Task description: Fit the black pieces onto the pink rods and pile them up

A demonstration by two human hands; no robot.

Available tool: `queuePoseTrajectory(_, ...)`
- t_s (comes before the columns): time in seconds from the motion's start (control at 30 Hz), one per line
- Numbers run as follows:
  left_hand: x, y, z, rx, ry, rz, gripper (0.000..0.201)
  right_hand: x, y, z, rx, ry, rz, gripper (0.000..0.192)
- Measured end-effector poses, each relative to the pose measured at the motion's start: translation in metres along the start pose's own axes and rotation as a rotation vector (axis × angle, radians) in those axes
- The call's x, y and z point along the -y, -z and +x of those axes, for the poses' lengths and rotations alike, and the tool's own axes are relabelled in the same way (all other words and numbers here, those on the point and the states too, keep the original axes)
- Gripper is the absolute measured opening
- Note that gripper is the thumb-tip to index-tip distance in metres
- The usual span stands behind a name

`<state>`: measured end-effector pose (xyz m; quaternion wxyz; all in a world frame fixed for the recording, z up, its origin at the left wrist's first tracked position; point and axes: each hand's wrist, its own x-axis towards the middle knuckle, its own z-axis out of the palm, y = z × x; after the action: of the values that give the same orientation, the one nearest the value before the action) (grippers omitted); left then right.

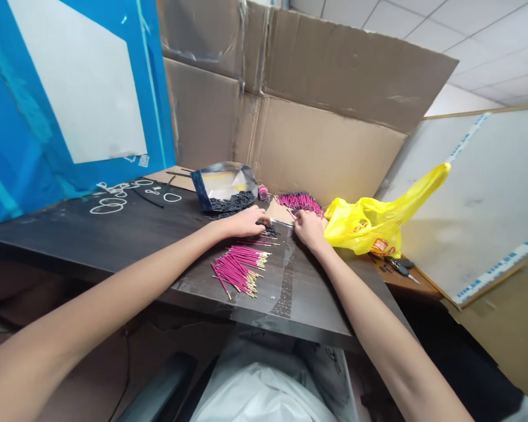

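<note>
My left hand (pixel 250 222) reaches over the dark table with its fingers curled together beside a few small black tube pieces (pixel 271 230). What its fingertips pinch is too small to make out. To its right, my right hand (pixel 308 227) pinches a thin magenta stick (pixel 291 215) that sticks out to the left. Below the left hand lies a loose heap of magenta sticks with gold-coloured ends (pixel 240 266). Behind the right hand, a dense row of magenta sticks with black ends (pixel 301 202) rests near a piece of cardboard (pixel 279 212).
An open bag (pixel 202 190) spills black pieces (pixel 233 202) behind my left hand. A yellow plastic bag (pixel 361 223) stands right of my right hand. White loops (pixel 108 205) lie at the left, a dark-handled tool (pixel 398 266) at the right. A cardboard wall (pixel 325 140) closes the back.
</note>
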<state>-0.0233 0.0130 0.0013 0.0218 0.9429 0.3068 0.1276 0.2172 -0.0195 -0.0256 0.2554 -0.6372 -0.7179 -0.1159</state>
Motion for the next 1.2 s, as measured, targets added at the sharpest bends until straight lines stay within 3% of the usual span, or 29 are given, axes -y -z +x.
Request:
queuePoseTrajectory(0.17, 0.001, 0.006, 0.000, 0.054, -0.045, -0.024, 0.037, 0.020, 0.009, -0.010, 0.119, 0.250, 0.175, 0.017)
queuePoseTrajectory(0.27, 0.001, 0.007, 0.000, 0.041, -0.060, -0.044, 0.038, 0.030, 0.013, -0.015, 0.112, 0.346, 0.267, 0.017)
queuePoseTrajectory(0.67, 0.002, 0.008, -0.002, -0.054, -0.021, -0.205, 0.025, 0.033, 0.010, -0.018, 0.190, 0.258, 0.187, 0.022)
queuePoseTrajectory(0.83, 0.005, 0.012, -0.006, 0.054, 0.001, -0.179, 0.014, 0.037, 0.009, -0.017, 0.238, 0.280, 0.116, 0.034)
queuePoseTrajectory(1.2, -0.006, 0.016, -0.007, 0.132, -0.030, -0.241, 0.028, 0.040, 0.019, -0.017, 0.294, 0.196, 0.087, 0.018)
